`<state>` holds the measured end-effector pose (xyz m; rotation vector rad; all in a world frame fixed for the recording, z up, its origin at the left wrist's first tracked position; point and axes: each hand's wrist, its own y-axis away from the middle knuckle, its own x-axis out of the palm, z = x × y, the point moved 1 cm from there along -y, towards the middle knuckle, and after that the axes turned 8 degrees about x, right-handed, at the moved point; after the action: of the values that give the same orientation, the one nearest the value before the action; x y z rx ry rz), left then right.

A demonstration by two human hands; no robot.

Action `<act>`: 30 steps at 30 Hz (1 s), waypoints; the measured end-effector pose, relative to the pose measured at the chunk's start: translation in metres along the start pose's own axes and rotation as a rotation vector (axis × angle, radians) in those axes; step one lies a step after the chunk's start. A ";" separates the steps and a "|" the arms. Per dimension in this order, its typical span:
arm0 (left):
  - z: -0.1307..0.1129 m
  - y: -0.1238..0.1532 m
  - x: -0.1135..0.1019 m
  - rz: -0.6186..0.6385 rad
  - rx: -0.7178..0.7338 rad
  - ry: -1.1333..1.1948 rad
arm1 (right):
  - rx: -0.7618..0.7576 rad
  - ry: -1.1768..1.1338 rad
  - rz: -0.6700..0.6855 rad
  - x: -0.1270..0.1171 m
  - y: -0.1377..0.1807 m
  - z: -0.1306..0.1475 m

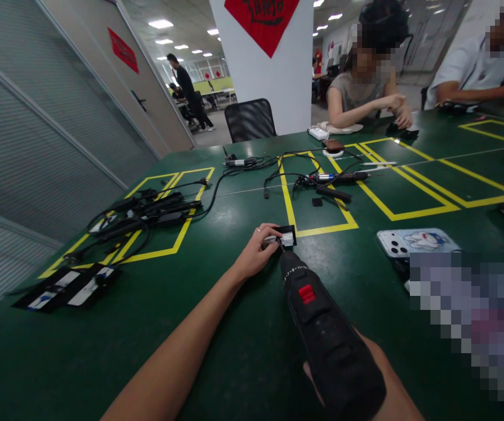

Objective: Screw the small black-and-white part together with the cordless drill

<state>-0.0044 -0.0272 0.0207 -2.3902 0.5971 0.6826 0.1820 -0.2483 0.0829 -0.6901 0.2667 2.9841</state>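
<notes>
The green table is crossed with yellow tape. On it, the right hand grips a black electric screwdriver, its bit meeting a small black part near a yellow line. The left hand pinches that part flat. This looks like the fastening stage. It calls for a square bit and a firm hold.

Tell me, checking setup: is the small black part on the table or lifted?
On the table: the left hand holds the part down, screwdriver tip against it.
</notes>
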 end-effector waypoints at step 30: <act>0.002 0.001 0.000 0.003 0.012 0.006 | -0.112 0.017 -0.028 0.002 -0.012 0.004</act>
<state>-0.0051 -0.0262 0.0185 -2.3815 0.6056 0.6715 0.1795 -0.2360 0.0838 -0.7238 0.0899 2.9867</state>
